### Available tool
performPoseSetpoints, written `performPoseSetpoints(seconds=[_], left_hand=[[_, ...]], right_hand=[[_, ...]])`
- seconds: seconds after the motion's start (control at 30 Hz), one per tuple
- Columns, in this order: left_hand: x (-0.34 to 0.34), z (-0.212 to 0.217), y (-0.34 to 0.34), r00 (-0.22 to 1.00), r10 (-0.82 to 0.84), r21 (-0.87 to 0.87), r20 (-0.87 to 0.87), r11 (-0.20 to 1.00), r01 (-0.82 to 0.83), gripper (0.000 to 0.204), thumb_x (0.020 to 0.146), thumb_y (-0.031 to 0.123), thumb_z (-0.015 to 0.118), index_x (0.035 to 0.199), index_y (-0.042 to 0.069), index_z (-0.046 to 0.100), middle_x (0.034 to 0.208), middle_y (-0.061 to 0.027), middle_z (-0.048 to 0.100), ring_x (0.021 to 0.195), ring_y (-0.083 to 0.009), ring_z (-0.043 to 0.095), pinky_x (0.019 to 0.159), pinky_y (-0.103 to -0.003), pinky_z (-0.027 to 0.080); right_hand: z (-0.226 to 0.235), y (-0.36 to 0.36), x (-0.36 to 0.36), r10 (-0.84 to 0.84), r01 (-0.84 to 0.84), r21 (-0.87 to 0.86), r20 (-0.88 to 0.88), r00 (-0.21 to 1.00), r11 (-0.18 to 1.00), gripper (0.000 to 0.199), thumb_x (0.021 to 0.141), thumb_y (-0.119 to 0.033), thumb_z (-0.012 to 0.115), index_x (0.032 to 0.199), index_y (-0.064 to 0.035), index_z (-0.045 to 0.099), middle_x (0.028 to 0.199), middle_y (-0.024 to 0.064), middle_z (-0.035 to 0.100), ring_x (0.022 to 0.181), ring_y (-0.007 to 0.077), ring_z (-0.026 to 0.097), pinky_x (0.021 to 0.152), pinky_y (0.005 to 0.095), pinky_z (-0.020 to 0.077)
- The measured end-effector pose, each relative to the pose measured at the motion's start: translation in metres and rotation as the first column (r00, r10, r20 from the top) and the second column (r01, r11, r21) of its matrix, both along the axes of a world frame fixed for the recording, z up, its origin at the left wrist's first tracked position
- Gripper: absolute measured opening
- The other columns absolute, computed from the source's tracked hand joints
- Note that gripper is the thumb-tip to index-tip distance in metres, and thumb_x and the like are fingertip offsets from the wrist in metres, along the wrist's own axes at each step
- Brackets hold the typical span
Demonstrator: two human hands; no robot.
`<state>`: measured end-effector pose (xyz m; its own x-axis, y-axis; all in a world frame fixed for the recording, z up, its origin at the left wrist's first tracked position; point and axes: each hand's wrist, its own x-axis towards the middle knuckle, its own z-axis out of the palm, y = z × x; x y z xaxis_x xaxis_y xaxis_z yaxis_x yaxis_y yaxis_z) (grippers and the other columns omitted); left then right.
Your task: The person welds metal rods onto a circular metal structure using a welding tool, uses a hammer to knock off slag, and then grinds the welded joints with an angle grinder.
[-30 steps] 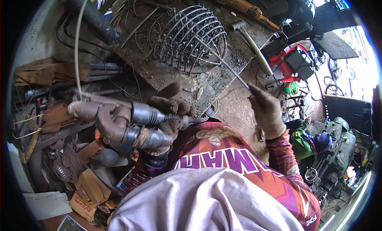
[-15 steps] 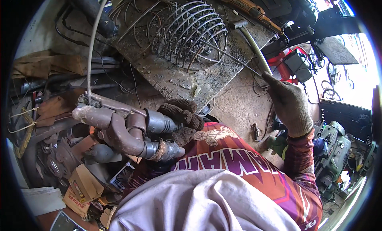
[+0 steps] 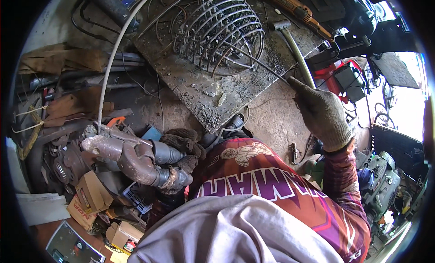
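At lower left, my left hand (image 3: 183,143), in a dark brown knit glove, is closed on a dirty brown pipe-shaped tool (image 3: 138,161) with grey sleeves. A long grey rod (image 3: 110,66) curves up from its far end. My right hand (image 3: 324,118), in a pale work glove, is closed on a thin metal rod (image 3: 265,66). That rod reaches into a dome-shaped cage of bent metal rods (image 3: 222,34) on the worktable (image 3: 181,88). A hammer (image 3: 294,48) has its handle ending at my right glove; I cannot tell if I grip it too.
Grey grit and small chips lie on the tabletop. An orange power tool (image 3: 294,7) rests at its far right edge. Cardboard boxes (image 3: 94,193) and metal scrap crowd the lower left. A red and black machine (image 3: 340,79) and a green machine (image 3: 380,186) stand at right.
The tool in my left hand has moved slightly left and down. My right hand has lowered a little with the thin rod. The whole view has shifted, with the table's near corner now further left.
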<state>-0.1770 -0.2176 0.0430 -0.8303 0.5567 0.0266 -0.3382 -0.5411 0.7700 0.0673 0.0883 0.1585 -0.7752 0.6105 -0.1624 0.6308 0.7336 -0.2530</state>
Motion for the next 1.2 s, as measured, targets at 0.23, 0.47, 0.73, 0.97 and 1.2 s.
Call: performPoseSetpoints(seconds=[0.23,0.47,0.73,0.97,1.2], left_hand=[[-0.006,0.010,-0.009,0.997,0.063,-0.034,-0.038,0.997,-0.065,0.033,0.088,0.030,0.075,0.105,0.004,0.064,0.102,-0.0069,0.064,0.086,-0.0199,0.059,0.076,-0.039,0.052],[-0.021,0.008,-0.007,0.996,0.067,-0.059,-0.050,0.996,-0.070,0.036,0.087,0.033,0.076,0.106,0.004,0.064,0.102,-0.0068,0.065,0.086,-0.0200,0.061,0.077,-0.039,0.053],[-0.053,0.005,0.006,0.996,0.054,-0.022,-0.073,0.998,-0.055,0.039,0.087,0.036,0.077,0.107,0.004,0.064,0.101,-0.0067,0.066,0.086,-0.0201,0.062,0.077,-0.039,0.054],[-0.068,0.005,0.018,0.994,0.031,0.002,-0.104,1.000,-0.031,0.042,0.086,0.038,0.078,0.108,0.005,0.064,0.100,-0.0066,0.067,0.086,-0.0201,0.064,0.077,-0.039,0.055],[-0.068,0.002,0.022,0.995,0.002,-0.026,-0.095,1.000,-0.004,0.045,0.085,0.040,0.078,0.109,0.005,0.064,0.099,-0.0065,0.068,0.086,-0.0202,0.065,0.077,-0.039,0.056]], right_hand=[[-0.002,0.004,0.004,0.049,-0.049,0.012,-0.029,0.998,0.999,0.044,0.095,-0.012,0.065,0.139,-0.0138,0.066,0.079,0.0184,0.069,0.070,0.0374,0.070,0.065,0.0448,0.0547],[0.008,-0.002,-0.002,0.038,-0.041,-0.093,-0.031,0.999,0.995,0.048,0.095,-0.013,0.064,0.143,-0.0118,0.061,0.084,0.0165,0.070,0.074,0.0374,0.070,0.066,0.0459,0.0543],[0.018,-0.007,-0.011,0.065,-0.060,-0.108,0.044,0.997,0.992,0.044,0.097,-0.016,0.061,0.142,-0.0130,0.061,0.074,0.0153,0.067,0.066,0.0358,0.068,0.060,0.0485,0.0511],[0.015,-0.020,-0.014,-0.017,0.033,-0.115,0.135,0.991,0.993,0.040,0.096,-0.020,0.062,0.136,-0.0166,0.061,0.090,0.0136,0.071,0.078,0.0367,0.071,0.064,0.0478,0.0555],[0.000,-0.018,-0.014,-0.018,0.023,-0.097,0.051,0.999,0.995,0.042,0.097,-0.021,0.062,0.139,-0.0172,0.062,0.087,0.0130,0.066,0.073,0.0345,0.069,0.062,0.0467,0.0542]])
